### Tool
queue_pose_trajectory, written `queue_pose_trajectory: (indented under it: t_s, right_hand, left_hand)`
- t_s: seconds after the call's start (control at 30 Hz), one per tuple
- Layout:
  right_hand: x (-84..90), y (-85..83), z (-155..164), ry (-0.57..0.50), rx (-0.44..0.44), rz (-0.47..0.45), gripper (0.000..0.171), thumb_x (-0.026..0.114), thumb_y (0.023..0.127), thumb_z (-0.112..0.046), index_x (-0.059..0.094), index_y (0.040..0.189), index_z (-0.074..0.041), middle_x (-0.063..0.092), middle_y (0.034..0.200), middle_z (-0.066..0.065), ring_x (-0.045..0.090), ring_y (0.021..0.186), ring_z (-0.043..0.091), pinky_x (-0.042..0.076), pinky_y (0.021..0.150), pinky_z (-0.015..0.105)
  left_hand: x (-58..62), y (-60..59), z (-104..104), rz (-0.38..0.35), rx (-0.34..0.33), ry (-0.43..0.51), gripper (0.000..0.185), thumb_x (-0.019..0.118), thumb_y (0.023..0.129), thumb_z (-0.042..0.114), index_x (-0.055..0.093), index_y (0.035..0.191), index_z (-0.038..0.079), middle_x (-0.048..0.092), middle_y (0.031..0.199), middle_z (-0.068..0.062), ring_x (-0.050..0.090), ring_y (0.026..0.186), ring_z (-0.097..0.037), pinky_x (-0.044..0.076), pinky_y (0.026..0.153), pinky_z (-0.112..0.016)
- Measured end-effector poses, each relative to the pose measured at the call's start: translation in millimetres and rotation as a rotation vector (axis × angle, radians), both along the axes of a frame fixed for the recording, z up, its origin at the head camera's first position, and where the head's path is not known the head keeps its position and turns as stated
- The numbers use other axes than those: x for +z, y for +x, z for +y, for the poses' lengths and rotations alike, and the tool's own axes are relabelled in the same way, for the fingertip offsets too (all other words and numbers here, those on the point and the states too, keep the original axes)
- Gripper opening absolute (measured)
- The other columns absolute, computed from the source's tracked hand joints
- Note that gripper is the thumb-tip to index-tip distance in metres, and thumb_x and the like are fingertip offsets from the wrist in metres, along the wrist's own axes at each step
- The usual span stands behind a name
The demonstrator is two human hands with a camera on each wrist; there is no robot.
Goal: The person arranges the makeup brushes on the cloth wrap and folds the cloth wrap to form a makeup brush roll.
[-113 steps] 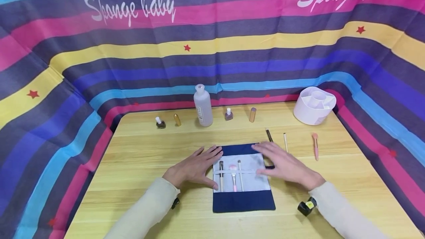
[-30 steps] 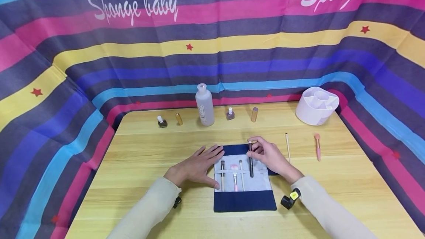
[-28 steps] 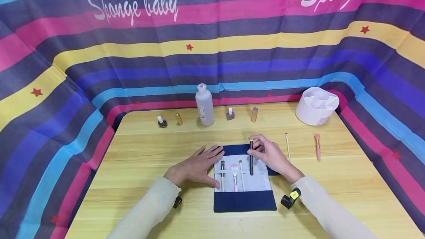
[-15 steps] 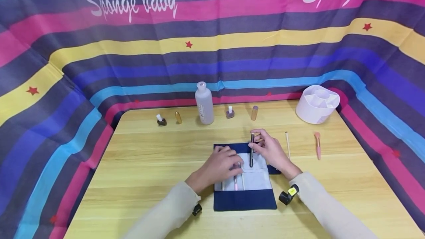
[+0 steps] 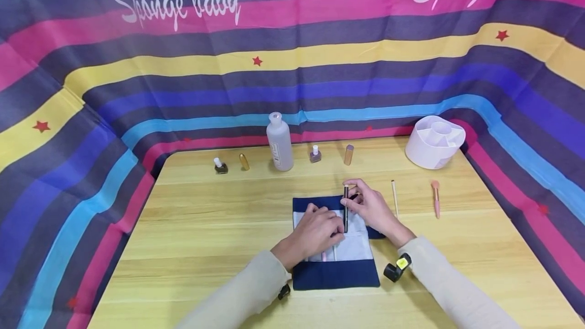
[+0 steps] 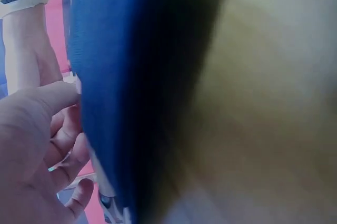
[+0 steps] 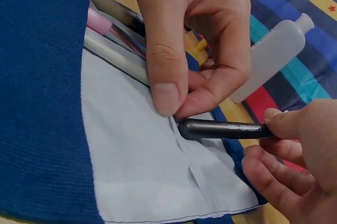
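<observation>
Right hand (image 5: 372, 209) is pinching the dark pen-like stick (image 7: 226, 128) by its upper end, tip aimed at the elastic band on the grey panel of the blue roll-up pouch (image 5: 335, 274). Left hand (image 5: 315, 230) is pinching that band right at the tip, lifting it open. To do this well: keep the band raised, keep the stick parallel to the pink brush (image 7: 99, 22) beside it, slide it slowly. Backdrop behind the pouch is reading "Sponge baby" (image 5: 173, 3); the stick's print is too small to read.
</observation>
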State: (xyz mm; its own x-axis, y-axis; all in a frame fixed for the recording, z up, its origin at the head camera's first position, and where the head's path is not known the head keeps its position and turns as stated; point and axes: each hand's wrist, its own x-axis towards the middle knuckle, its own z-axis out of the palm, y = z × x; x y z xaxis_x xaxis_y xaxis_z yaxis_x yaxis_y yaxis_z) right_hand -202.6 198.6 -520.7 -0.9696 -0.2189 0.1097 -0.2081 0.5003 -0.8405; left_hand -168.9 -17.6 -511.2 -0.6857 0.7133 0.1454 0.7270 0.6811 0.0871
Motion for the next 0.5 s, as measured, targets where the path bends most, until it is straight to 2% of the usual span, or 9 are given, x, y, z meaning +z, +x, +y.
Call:
queue_pose_trajectory:
  t_s: [0.27,0.5]
  right_hand:
    - [-0.6,2.0,-3.8,0.012,-0.035,0.022,0.047,0.078,0.102,-0.014,0.059,0.144,-0.005,0.076,0.100,0.008,0.070,0.072,0.012,0.055,0.063,0.025]
    - [-3.1,2.7,-5.0,0.063,-0.035,0.050,0.047,0.079,0.101,-0.015,0.060,0.142,-0.003,0.076,0.098,0.007,0.068,0.074,0.008,0.055,0.065,0.023]
  left_hand:
    - [-3.7,1.0,0.9,0.221,-0.069,-0.024,0.016,0.069,0.105,0.034,0.076,0.091,0.031,0.069,0.089,0.016,0.067,0.084,-0.004,0.048,0.090,-0.032]
    - [-7.4,0.0,-2.1,0.338,-0.106,0.018,0.015,0.070,0.102,0.032,0.072,0.087,0.030,0.064,0.083,0.016,0.064,0.078,-0.003,0.052,0.092,-0.032]
